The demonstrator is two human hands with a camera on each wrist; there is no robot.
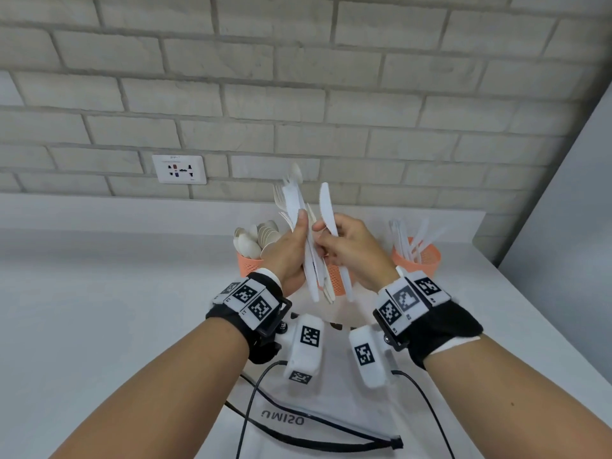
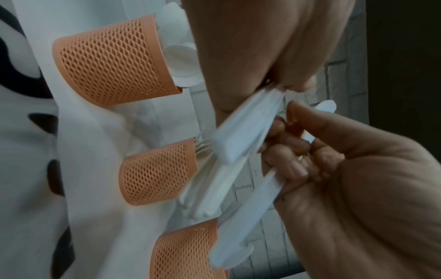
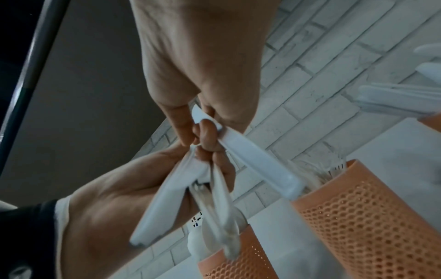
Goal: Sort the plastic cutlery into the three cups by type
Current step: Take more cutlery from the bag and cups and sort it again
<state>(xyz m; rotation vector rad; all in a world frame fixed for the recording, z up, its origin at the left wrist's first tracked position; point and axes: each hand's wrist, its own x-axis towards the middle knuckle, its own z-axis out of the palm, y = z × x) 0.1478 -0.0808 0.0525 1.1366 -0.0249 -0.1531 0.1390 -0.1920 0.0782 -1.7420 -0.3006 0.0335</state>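
My left hand grips an upright bundle of white plastic cutlery, with knives, forks and a spoon mixed. My right hand pinches a single white knife right beside the bundle, blade up; in the right wrist view this knife angles away from the bundle. Three orange mesh cups stand behind the hands. The left cup holds spoons and the right cup holds knives. The middle cup is mostly hidden by the hands; forks stand in this cup in the left wrist view.
The cups stand on a white counter against a grey brick wall with a socket. A white cloth with black cables lies at the near edge. A grey panel bounds the right side.
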